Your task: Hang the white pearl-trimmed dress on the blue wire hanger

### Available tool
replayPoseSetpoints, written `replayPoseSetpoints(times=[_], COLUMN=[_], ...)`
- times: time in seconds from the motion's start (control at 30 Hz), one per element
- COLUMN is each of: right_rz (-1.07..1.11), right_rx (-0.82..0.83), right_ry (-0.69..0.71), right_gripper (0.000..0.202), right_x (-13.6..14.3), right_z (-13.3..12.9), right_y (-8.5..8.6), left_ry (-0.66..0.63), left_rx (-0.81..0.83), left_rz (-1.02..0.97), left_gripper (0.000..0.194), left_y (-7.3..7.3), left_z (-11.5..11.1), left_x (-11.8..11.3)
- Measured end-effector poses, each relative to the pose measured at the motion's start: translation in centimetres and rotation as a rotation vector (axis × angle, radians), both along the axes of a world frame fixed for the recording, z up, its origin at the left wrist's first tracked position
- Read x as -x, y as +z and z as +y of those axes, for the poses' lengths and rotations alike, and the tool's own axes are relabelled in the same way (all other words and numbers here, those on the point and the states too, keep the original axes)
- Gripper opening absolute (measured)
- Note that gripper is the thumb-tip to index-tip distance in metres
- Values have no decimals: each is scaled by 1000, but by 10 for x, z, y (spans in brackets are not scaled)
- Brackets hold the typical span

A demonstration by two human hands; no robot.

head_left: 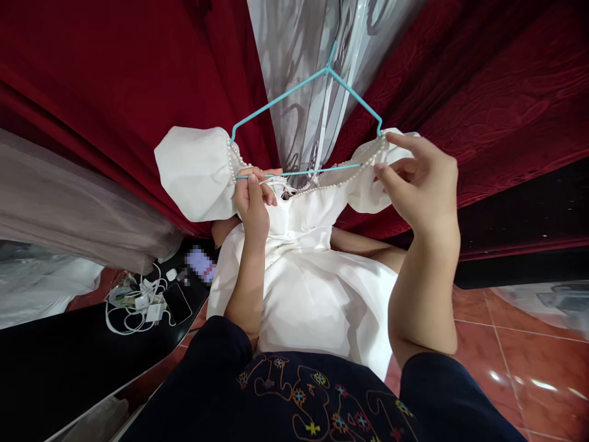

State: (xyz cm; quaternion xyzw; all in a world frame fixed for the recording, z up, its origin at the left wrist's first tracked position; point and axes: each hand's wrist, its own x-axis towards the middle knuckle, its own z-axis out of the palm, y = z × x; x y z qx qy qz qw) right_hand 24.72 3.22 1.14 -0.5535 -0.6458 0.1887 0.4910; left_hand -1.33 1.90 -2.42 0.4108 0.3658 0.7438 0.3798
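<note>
A white dress (313, 288) with puffed sleeves and a pearl-edged neckline lies over my lap. A light blue clothes hanger (294, 91) stands in its neckline, with its hook end up and its lower bar crossing the opening. My left hand (253, 199) is closed, thumb against fingers, on the left end of that bar beside the left puffed sleeve (196, 175). My right hand (418, 184) grips the pearl edge at the right shoulder with thumb and index finger, close to the hanger's right end. Its other fingers are curled and partly hidden. White cords hang at the middle of the neckline.
On the left, a black table (92, 350) bears a phone (177, 303), tangled white cables (138, 301) and a blurred-out item. Red curtains (138, 73) and grey-white sheer fabric (294, 49) hang in front. Red floor tiles (534, 362) show at right.
</note>
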Motion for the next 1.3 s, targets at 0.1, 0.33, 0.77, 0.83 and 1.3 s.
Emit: replayPoseSetpoints(times=[0.1,0.33,0.77,0.83,1.3], right_rz=[9,169,541,552,532], right_rx=[35,122,-41,-52,-58], right_ry=[25,263,202,191,166], right_gripper=[45,35,31,30,29], right_x=[10,66,88,91,91], right_z=[-20,-21,-10,-8,-6], right_y=[10,-13,-57,-58,-58], left_ry=[-21,-87,-52,27,661], left_rx=[-1,43,155,107,-207], left_rz=[-25,-58,212,335,898], left_gripper=[41,38,49,44,44], left_y=[1,-1,-7,-3,11], left_z=[-1,-1,-17,-23,24], left_x=[-1,0,0,2,53])
